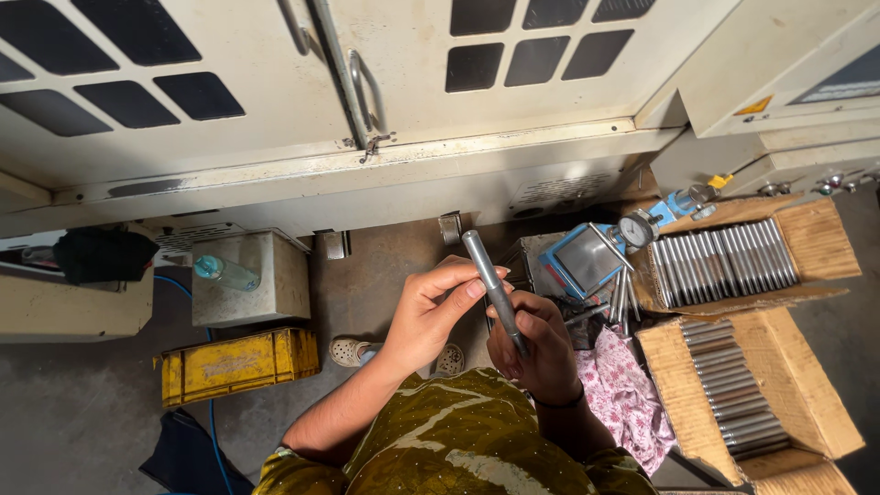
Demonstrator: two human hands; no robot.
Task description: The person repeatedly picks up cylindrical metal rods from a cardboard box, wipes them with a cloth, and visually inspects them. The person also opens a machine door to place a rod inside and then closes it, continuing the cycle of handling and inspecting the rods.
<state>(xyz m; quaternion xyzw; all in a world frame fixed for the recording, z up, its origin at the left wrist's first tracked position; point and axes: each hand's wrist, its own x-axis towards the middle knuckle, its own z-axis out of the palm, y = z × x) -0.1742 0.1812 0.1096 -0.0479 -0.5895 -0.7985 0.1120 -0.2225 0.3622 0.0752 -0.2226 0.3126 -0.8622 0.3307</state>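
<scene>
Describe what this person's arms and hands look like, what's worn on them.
Both hands are bare, no gloves. The right hand has a thin dark band at the wrist. The left hand wears nothing. Forearms are uncovered; a shiny olive-gold garment covers the body.

Olive-gold patterned garment [458,440], dark wristband [561,401], pale perforated clogs [349,351].

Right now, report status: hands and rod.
Left hand pinching upper metal rod. Right hand shut on its lower end. Nothing between them.

Bright, even daylight (edges bent), mostly sharp.
</scene>
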